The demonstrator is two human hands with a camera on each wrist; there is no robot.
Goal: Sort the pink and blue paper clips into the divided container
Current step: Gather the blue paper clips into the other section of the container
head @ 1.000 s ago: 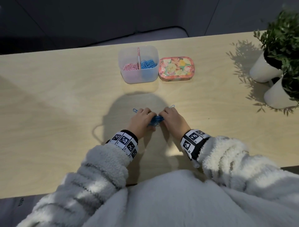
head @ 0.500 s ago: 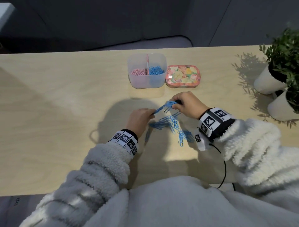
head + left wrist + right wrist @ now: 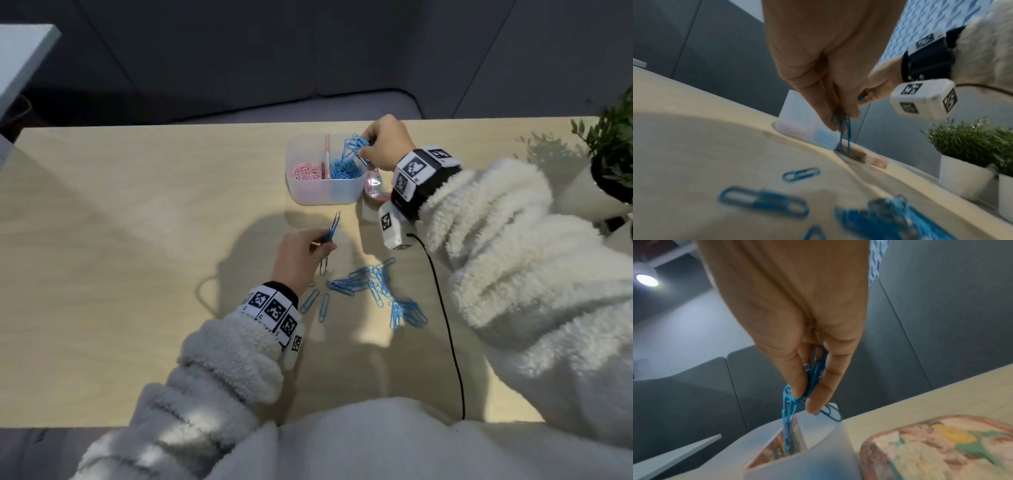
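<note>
Blue clips on the near table [image 3: 137, 274] were smeared by blur in the left wrist view, so single clips in the loose pile [image 3: 373, 284] could not be counted there. Most of the floral tin [image 3: 373, 192] was hidden behind the right wrist in the head view; the right wrist view showed its patterned lid [image 3: 941, 447], cut off at the frame edge. The potted plant [image 3: 613, 154] was cropped at the right border.

Right hand [image 3: 387, 147] was raised over the right compartment of the divided container [image 3: 325, 195], thumb and fingers pinched together on a tangled bunch of blue clips [image 3: 356, 147] that hung down into that compartment. Whether the bunch touched the blue clips already inside could not be told. Pink clips [image 3: 306, 171] lay in the left compartment, on the far side of the pink divider [image 3: 327, 157].

Left hand [image 3: 298, 257] was just above the table, near the container's front wall, fingers curled and pinching a few blue clips [image 3: 93, 226] that pointed toward the container. In the left wrist view those clips [image 3: 844, 129] dangled from the fingertips [image 3: 828, 120]. A black cable [image 3: 448, 325] ran from the right wrist unit toward the table's near edge.
</note>
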